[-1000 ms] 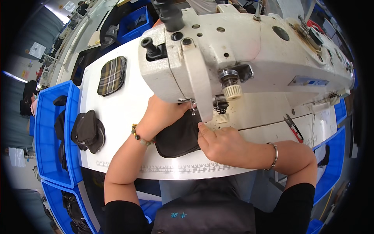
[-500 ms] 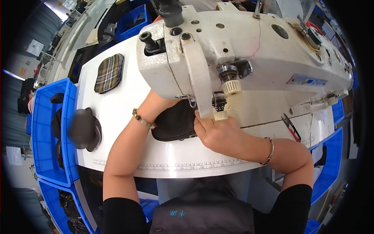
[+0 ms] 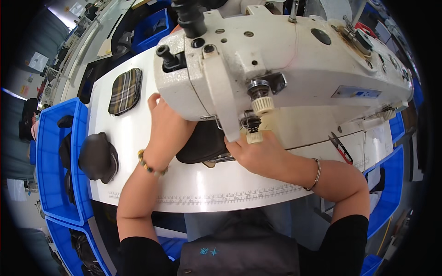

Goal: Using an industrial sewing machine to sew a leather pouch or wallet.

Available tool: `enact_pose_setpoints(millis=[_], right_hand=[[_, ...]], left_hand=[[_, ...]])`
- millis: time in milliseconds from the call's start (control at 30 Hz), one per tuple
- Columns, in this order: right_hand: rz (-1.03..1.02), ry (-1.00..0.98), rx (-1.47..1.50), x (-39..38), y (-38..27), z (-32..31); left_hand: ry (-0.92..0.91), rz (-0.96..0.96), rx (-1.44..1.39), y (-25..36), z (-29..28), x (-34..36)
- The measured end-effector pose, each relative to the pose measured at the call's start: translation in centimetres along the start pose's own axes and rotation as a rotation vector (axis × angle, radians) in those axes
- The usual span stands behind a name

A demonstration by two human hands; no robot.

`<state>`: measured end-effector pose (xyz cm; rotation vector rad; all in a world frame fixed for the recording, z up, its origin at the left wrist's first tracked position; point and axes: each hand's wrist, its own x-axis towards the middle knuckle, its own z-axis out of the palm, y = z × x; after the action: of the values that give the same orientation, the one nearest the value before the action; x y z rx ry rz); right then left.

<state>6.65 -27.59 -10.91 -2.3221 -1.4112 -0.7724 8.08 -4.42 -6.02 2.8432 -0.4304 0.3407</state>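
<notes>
1. Left hand (image 3: 170,131) is at the left side of the dark fabric piece (image 3: 200,146); the sewing machine (image 3: 299,69) hides some fingertips, so I cannot tell if it grips.
2. Right hand (image 3: 258,154) has its fingers curled at the right edge of this piece; whether they pinch it, I cannot tell.
3. The piece lies on the counter (image 3: 198,181), partly under the machine head. I think the hands stay at two sides to keep it steady.
4. Plaid patch (image 3: 125,92) and dark bundle (image 3: 96,158) lie to the left, perhaps for easy reach; red-handled snips (image 3: 341,149) rest at the right.
5. I see room toward the ruler strip (image 3: 198,199) near the front edge; above, the machine head limits lifting.
</notes>
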Motion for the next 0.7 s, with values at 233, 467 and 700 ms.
enact_pose_setpoints(millis=[233, 467, 700], right_hand=[[0.189, 0.066, 0.143, 0.7, 0.7, 0.8], [0.223, 0.01, 0.038, 1.1, 0.6, -0.3], [0.045, 0.078, 0.017, 1.0, 0.3, -0.3]], left_hand=[[-0.11, 0.106, -0.089, 6.1, -2.8, -5.8], [0.257, 0.35, 0.059, 3.7, -0.1, -3.8], [0.453, 0.47, 0.091, 3.6, 1.0, -3.9]])
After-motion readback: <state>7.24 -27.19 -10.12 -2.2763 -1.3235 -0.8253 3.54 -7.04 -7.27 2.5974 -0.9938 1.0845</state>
